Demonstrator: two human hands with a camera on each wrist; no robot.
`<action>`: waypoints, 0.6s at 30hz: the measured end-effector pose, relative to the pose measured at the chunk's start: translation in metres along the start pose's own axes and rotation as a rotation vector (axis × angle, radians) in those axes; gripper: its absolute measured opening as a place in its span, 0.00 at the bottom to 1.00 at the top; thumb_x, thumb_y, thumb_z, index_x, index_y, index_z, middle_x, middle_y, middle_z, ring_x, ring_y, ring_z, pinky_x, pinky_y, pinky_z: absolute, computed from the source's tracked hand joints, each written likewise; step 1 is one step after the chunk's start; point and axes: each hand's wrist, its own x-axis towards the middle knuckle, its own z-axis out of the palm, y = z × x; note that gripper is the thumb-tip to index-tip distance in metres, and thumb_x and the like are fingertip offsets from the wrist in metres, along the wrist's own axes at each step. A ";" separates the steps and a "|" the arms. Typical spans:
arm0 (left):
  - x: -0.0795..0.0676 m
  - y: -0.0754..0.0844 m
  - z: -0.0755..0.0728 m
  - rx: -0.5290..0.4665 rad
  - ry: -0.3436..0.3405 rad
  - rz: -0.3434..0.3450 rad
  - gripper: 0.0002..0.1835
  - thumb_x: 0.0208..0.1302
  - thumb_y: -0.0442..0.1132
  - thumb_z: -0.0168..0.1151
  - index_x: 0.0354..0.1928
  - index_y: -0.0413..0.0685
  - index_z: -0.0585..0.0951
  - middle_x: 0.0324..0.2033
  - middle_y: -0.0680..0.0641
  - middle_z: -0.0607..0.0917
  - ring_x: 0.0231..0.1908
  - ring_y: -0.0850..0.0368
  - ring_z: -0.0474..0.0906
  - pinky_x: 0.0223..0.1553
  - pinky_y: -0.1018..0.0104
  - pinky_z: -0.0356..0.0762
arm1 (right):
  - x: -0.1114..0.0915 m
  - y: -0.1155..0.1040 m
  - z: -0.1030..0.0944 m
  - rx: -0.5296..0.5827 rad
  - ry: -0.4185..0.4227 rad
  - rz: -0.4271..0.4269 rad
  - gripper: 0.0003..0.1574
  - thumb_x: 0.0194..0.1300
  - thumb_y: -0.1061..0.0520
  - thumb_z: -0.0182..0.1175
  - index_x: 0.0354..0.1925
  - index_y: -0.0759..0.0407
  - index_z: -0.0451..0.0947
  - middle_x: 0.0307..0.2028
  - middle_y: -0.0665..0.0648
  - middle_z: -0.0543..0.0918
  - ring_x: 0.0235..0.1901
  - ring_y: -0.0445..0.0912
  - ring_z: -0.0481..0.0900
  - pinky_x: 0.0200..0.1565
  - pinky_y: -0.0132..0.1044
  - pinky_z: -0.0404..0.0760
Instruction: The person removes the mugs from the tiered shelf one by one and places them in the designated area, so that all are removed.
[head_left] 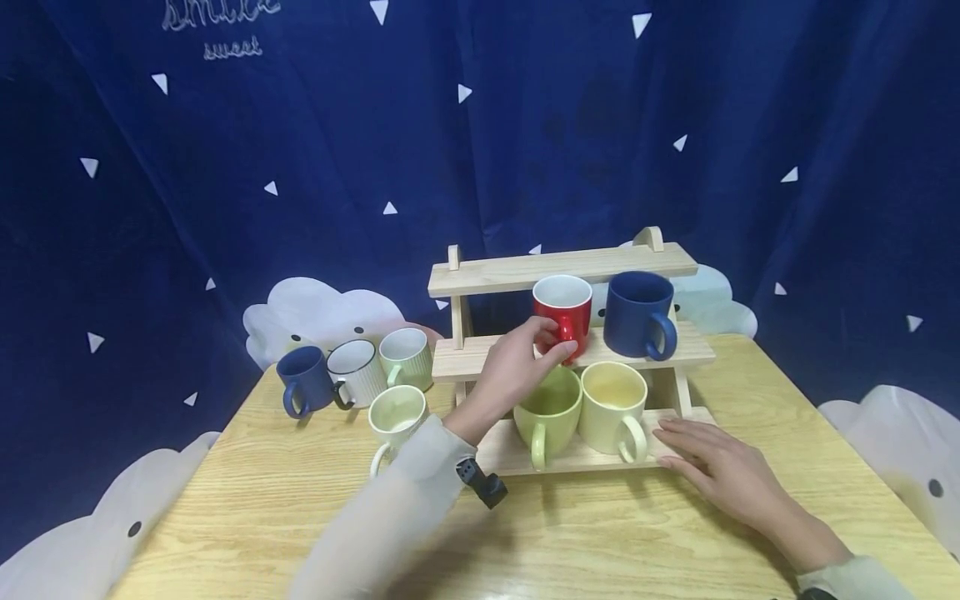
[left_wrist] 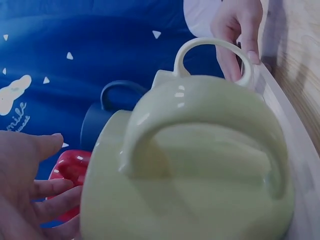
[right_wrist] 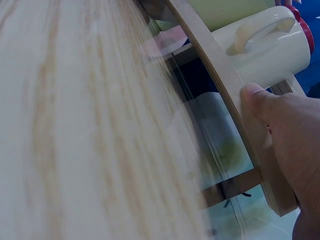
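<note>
My left hand (head_left: 517, 367) is at the red mug (head_left: 576, 321) on the middle tier of a wooden shelf. In the left wrist view its thumb and fingers (left_wrist: 57, 187) stand apart on either side of the mug's handle. A dark blue mug (head_left: 637, 312) stands right of the red one. Below, on the bottom tier, are a green mug (head_left: 551, 417) and a cream mug (head_left: 611, 412), handles forward. My right hand (head_left: 716, 467) rests with extended fingers at the bottom tier's right end. Its thumb touches the board's edge (right_wrist: 245, 125) in the right wrist view.
Left of the shelf on the wooden table (head_left: 300, 500) stand a blue mug (head_left: 306, 379), a white black-rimmed mug (head_left: 358, 375), a pale green ribbed mug (head_left: 407, 358) and a cream mug (head_left: 397, 412) near my left forearm. The top tier (head_left: 562, 267) overhangs behind; a blue curtain (head_left: 337, 125) hangs beyond.
</note>
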 end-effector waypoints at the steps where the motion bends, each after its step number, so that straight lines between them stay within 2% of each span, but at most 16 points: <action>1: 0.001 0.001 0.002 0.003 0.006 -0.004 0.20 0.65 0.55 0.64 0.51 0.51 0.79 0.37 0.55 0.85 0.36 0.61 0.78 0.38 0.65 0.76 | 0.000 0.000 0.000 0.000 0.000 0.001 0.28 0.58 0.45 0.70 0.56 0.47 0.82 0.58 0.51 0.80 0.57 0.55 0.76 0.47 0.57 0.79; 4: 0.003 0.004 0.007 0.023 0.023 -0.015 0.18 0.64 0.56 0.64 0.46 0.51 0.80 0.32 0.56 0.85 0.34 0.63 0.79 0.36 0.66 0.76 | -0.001 0.001 0.001 -0.004 0.000 0.000 0.27 0.58 0.45 0.70 0.56 0.46 0.82 0.58 0.51 0.80 0.56 0.55 0.76 0.47 0.57 0.79; 10: 0.006 0.005 0.014 0.041 0.050 -0.027 0.16 0.64 0.55 0.65 0.41 0.51 0.82 0.32 0.56 0.87 0.36 0.62 0.82 0.36 0.67 0.76 | -0.001 0.000 0.001 -0.003 0.011 -0.011 0.28 0.57 0.46 0.71 0.56 0.46 0.82 0.57 0.51 0.80 0.56 0.54 0.76 0.47 0.56 0.79; 18: 0.006 0.005 0.007 0.016 0.051 -0.045 0.10 0.67 0.47 0.63 0.41 0.48 0.82 0.30 0.55 0.87 0.33 0.62 0.82 0.35 0.67 0.76 | 0.000 0.000 0.000 0.004 0.002 -0.004 0.27 0.58 0.46 0.70 0.56 0.47 0.82 0.57 0.51 0.80 0.56 0.54 0.76 0.47 0.57 0.79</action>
